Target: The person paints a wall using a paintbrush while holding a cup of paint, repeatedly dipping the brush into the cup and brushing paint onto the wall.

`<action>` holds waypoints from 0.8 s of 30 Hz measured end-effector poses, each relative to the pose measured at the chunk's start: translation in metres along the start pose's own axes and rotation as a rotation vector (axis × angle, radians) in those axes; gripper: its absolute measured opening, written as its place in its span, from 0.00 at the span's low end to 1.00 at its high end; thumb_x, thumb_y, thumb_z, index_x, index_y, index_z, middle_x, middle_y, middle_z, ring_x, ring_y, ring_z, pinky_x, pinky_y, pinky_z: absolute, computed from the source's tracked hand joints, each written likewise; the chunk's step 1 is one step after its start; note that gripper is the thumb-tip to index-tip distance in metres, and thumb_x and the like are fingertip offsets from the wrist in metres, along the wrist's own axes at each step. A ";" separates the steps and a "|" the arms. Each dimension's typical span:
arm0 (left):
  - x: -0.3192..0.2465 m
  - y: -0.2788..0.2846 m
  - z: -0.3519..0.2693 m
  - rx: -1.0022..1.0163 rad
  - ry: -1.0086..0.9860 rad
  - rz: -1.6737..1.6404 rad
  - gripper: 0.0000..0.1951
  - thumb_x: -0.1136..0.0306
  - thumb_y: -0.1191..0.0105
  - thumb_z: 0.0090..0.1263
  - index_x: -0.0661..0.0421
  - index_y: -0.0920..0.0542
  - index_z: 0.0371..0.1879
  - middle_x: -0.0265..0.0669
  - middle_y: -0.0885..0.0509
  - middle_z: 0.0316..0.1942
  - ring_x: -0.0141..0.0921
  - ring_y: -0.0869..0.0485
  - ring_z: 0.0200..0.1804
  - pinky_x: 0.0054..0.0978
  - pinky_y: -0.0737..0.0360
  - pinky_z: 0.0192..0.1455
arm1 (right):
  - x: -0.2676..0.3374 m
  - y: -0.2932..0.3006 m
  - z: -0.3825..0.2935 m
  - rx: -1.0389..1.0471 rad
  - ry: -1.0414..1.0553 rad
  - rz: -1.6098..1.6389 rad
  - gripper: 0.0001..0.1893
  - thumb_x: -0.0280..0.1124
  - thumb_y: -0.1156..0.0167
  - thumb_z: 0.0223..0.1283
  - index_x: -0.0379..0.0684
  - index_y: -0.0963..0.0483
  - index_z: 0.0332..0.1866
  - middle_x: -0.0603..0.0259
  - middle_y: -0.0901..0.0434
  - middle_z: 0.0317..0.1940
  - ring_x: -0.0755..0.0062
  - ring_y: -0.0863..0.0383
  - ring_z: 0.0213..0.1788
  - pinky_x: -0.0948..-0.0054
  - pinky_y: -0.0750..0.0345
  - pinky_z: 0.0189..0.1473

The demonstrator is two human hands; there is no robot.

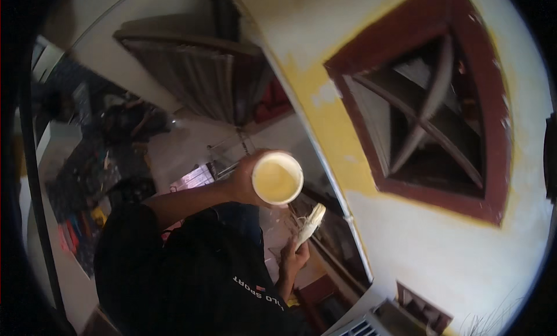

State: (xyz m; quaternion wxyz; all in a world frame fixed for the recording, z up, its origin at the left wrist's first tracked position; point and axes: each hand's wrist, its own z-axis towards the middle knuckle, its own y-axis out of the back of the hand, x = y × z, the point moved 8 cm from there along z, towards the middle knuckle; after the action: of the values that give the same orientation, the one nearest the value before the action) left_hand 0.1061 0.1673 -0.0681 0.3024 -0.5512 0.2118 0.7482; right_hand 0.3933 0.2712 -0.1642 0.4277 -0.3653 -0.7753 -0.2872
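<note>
In my left hand (pixel 249 179) is a round, pale cup (pixel 300 186), its open top facing up towards me. Yellow liquid that looks like paint (pixel 274 181) lies inside it. Lower and to the right, my right hand (pixel 296 257) grips a paintbrush (pixel 310 227) with a pale, frayed-looking body and yellowish bristles pointing up and away from my hand. The brush is apart from the cup and from the wall. To the right stands a wall (pixel 413 223), partly white and partly yellow, with a dark red frame (pixel 435 196) around an opening crossed by two diagonal bars.
A narrow pale edge or pipe (pixel 348 218) runs along the wall's near side. Far below are the floor (pixel 174 149), a curtained structure (pixel 187 70) and a dark cloth with scattered items (pixel 104 162). A grey slatted object (pixel 361 327) sits at the bottom right, near a smaller red-framed opening (pixel 424 303).
</note>
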 end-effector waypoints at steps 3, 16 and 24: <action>0.019 -0.001 -0.008 -0.057 0.012 -0.039 0.45 0.60 0.20 0.38 0.60 0.29 0.58 0.42 0.22 0.54 0.35 0.22 0.56 0.33 0.27 0.59 | -0.019 -0.005 0.021 0.063 -0.036 0.090 0.10 0.32 0.46 0.68 0.37 0.30 0.34 0.71 0.30 0.18 0.87 0.37 0.15 0.82 0.39 0.16; 0.103 0.057 -0.058 -0.342 -0.119 0.434 0.40 0.58 0.24 0.43 0.59 0.27 0.56 0.43 0.21 0.52 0.42 0.22 0.52 0.37 0.28 0.55 | 0.022 -0.085 0.081 0.454 0.462 -0.149 0.18 0.41 0.48 0.70 0.32 0.29 0.38 0.67 0.31 0.15 0.83 0.34 0.13 0.81 0.37 0.14; 0.154 0.085 -0.107 -0.500 -0.017 0.511 0.39 0.57 0.23 0.41 0.57 0.26 0.55 0.41 0.20 0.53 0.41 0.21 0.51 0.40 0.27 0.55 | 0.005 -0.134 0.095 0.640 0.293 -0.208 0.24 0.47 0.38 0.60 0.29 0.26 0.38 0.63 0.27 0.16 0.78 0.27 0.17 0.78 0.31 0.21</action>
State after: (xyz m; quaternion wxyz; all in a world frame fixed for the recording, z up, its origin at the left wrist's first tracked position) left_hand 0.0906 0.0699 -0.2491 -0.0371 -0.5314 0.1505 0.8328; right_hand 0.2399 0.2689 -0.2221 0.5952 -0.0872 -0.7895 -0.1215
